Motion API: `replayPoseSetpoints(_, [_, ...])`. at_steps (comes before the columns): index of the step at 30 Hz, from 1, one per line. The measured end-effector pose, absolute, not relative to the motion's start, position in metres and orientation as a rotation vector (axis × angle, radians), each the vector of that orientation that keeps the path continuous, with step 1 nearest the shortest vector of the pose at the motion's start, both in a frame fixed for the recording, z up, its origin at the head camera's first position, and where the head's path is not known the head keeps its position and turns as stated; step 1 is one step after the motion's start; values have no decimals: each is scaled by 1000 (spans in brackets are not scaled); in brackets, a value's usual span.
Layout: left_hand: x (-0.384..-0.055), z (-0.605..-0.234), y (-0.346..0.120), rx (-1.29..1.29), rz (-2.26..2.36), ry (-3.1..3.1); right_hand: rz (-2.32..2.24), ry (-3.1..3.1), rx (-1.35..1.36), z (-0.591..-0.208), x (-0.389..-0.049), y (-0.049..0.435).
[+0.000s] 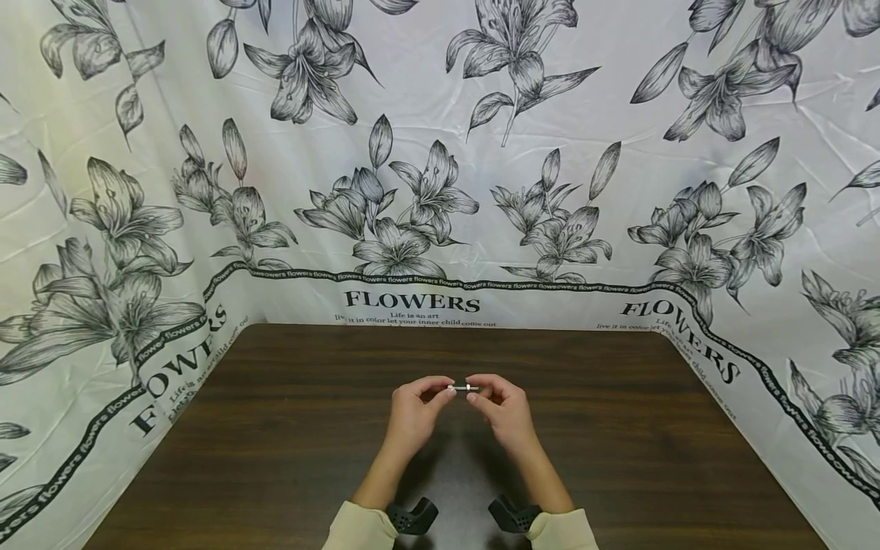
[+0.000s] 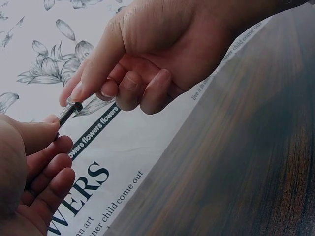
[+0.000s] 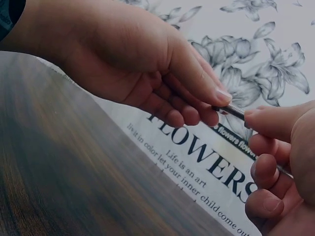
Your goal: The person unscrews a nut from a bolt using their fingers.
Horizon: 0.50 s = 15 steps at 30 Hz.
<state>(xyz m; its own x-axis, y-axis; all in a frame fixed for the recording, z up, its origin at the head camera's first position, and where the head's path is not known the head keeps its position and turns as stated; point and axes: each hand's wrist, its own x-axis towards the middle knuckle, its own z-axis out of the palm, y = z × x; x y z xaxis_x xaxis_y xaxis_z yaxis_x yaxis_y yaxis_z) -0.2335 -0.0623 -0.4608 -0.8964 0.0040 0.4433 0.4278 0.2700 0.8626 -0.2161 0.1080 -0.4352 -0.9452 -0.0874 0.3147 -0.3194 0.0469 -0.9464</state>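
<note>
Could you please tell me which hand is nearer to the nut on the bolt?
Right. The right hand is at the nut; the left hand holds the bolt toward its opposite end.

Well back from the grip, pale cream sleeves (image 1: 359, 528) are showing, and beside them two angular black wrist devices (image 1: 411, 520) are jutting inward.

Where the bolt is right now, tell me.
In the head view, the bolt is just right of centre, above the dark tabletop, held between the fingertips of the left hand and the right hand.
</note>
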Motion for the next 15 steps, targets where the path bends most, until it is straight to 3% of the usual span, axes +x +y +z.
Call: replayPoseSetpoints(15, [-233,-462,-62,-422,-1681,-2213,2076,-2257,311,-439,-217,107])
